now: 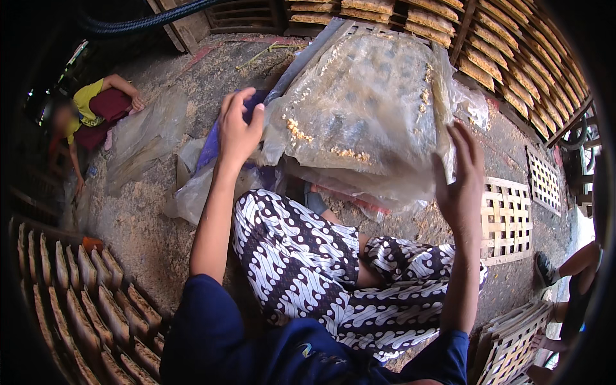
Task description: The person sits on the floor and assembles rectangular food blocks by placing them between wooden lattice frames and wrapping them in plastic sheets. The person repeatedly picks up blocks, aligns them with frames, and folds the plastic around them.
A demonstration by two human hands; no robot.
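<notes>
A cloudy, crumpled plastic sheet (366, 96) lies over a raised flat surface in front of me, with dark patches showing through it. Yellowish crumbs (298, 131) cling along its near and right edges. At the sheet's left corner my left hand (239, 131) is raised, thumb and fingers apart, with nothing seen in it. My right hand (463, 176) is beside the sheet's near right corner, slightly blurred, its fingers apart. Whether its fingertips touch the plastic I cannot tell. Purple and clear plastic (208, 151) hangs by my left wrist.
Woven bamboo lattice trays (507, 218) lie on the crumb-strewn floor at right, with a stack of them (510, 346) lower down. Racks of filled trays stand at upper right (507, 58) and lower left (90, 301). Another person (96, 109) crouches at left; someone's legs (577, 269) show at right.
</notes>
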